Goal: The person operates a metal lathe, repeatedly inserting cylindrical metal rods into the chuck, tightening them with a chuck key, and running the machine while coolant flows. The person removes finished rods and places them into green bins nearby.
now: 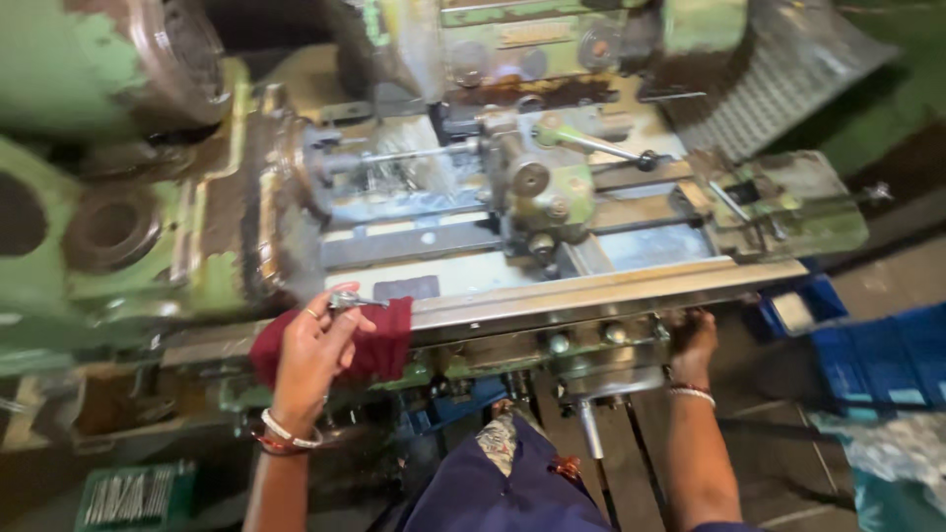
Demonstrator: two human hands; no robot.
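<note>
Steel part (347, 299) pinched at left hand (313, 357) fingers, red cloth (379, 340) just behind them, right hand (693, 345) fingers curled under green lathe (552, 187) apron, grip hidden.

A small shiny metal part (345, 299), short and knobbly, sits pinched at fingertip height left of centre in the frame, lying roughly level just above a crumpled dark red cloth (384, 340) draped over the machine's front edge.
</note>
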